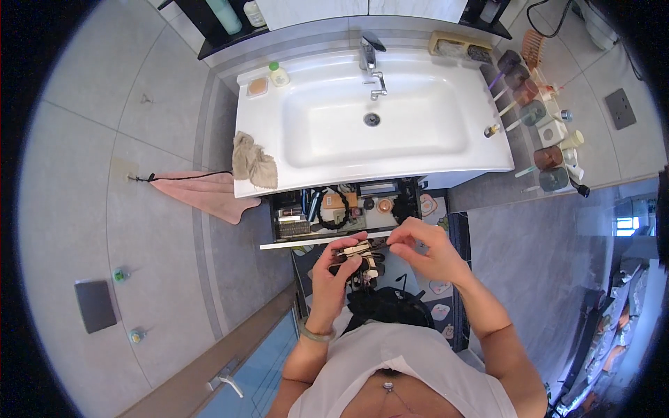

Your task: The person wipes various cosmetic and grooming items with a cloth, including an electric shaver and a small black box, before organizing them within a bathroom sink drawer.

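Observation:
In front of my body, my left hand grips a bundle of small black and cream pieces, perhaps hair ties or clips; their exact kind is not clear. My left thumb presses across its front. The fingers of my right hand pinch a dark piece at the bundle's right end. Just beyond both hands, a pulled-out drawer holds a black ring-shaped band, an orange-brown box, a small round copper-coloured container and other small items. A black bag-like thing sits below the hands, against my shirt.
Above the drawer is a white basin with a chrome faucet. A beige cloth drapes over its left front edge, and a pink towel hangs from the wall. Several cups and toothbrushes line the right wall.

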Demonstrator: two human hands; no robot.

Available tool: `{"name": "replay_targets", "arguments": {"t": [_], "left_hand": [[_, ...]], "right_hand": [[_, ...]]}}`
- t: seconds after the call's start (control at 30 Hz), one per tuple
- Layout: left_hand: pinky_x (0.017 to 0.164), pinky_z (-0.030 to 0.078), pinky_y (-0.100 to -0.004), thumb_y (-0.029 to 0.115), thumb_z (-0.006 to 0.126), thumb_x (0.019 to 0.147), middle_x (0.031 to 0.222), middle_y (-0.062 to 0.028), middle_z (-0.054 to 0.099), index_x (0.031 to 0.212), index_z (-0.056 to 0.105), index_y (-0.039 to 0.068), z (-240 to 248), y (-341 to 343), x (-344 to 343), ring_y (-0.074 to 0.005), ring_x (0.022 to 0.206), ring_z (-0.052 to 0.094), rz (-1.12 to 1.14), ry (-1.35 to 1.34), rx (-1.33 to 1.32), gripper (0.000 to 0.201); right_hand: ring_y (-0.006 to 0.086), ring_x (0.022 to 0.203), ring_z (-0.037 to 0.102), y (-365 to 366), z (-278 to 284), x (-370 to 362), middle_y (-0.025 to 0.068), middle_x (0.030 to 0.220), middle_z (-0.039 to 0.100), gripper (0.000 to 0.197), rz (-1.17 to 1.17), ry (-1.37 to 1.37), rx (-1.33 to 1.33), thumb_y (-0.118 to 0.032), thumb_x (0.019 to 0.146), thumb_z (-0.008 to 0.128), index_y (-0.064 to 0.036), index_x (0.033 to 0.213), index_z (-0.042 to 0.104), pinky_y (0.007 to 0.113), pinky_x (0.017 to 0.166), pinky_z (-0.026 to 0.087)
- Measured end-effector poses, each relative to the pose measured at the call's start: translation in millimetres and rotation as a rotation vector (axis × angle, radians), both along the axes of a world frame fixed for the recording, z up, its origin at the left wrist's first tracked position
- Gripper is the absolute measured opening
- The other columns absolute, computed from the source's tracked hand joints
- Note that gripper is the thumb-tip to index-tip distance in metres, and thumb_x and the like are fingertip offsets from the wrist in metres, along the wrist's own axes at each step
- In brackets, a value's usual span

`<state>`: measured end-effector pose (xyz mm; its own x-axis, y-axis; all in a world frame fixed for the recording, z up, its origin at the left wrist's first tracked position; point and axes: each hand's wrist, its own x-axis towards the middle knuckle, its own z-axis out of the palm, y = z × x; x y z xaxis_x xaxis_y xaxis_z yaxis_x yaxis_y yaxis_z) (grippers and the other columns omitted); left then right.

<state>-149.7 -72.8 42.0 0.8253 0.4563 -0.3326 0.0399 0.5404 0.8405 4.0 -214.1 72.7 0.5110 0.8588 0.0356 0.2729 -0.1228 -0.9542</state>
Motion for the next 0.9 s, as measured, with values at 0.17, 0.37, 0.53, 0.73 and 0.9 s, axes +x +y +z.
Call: {"name": "replay_targets", "arguments": {"t": [0.17,0.37,0.53,0.73,0.9], "left_hand": [[0.085,0.053,-0.0316,0.004,0.058,0.086,0.130,-0.0163,0.053,0.110,0.053,0.002,-0.7,1.4,1.4,-0.0206,0.105,0.060,-0.036,-0.001,0.008,0.025],[0.087,0.053,-0.0318,0.003,0.052,0.084,0.131,-0.0167,0.052,0.112,0.052,0.002,4.0,-2.9,3.3,-0.0216,0.107,0.059,-0.020,-0.037,-0.056,0.028],[0.091,0.051,-0.0318,0.004,0.047,0.080,0.131,-0.0168,0.051,0.114,0.051,0.002,6.3,-6.1,4.5,-0.0231,0.113,0.056,-0.063,-0.055,-0.231,0.034],[0.097,0.045,-0.0326,0.003,0.046,0.083,0.130,-0.0132,0.052,0.117,0.050,0.002,-28.8,-23.3,-2.7,-0.0211,0.113,0.055,-0.162,0.061,-0.122,0.034],[0.095,0.047,-0.0327,0.003,0.046,0.087,0.129,-0.0123,0.053,0.121,0.049,0.004,-55.3,-28.6,4.1,-0.0206,0.111,0.056,-0.214,0.087,-0.268,0.034]], "right_hand": [[0.0144,0.067,0.056,-2.0,-8.8,-0.7,0.0056,0.077,0.060,0.008,-0.031,-0.052,0.041,-0.006,0.085,0.066,-0.0022,0.092,0.064,0.026,0.058,0.045],[0.0191,0.070,0.057,0.4,-11.9,-3.5,0.0076,0.079,0.061,0.008,-0.028,-0.132,0.076,-0.003,0.082,0.068,-0.0019,0.090,0.066,0.030,0.058,0.046],[0.0233,0.070,0.058,-4.1,-22.6,1.3,0.0088,0.079,0.061,0.010,0.010,-0.248,0.153,-0.001,0.079,0.069,-0.0017,0.089,0.066,0.032,0.060,0.046],[0.0258,0.070,0.057,-17.2,-54.3,-5.5,0.0105,0.077,0.062,0.010,0.053,-0.140,0.113,-0.002,0.078,0.070,-0.0019,0.087,0.066,0.034,0.061,0.047],[0.0178,0.080,0.058,-37.0,-104.7,-17.8,0.0063,0.099,0.061,0.026,-0.152,0.194,-0.032,-0.010,0.083,0.070,-0.0058,0.107,0.062,0.031,0.070,0.047]]}}
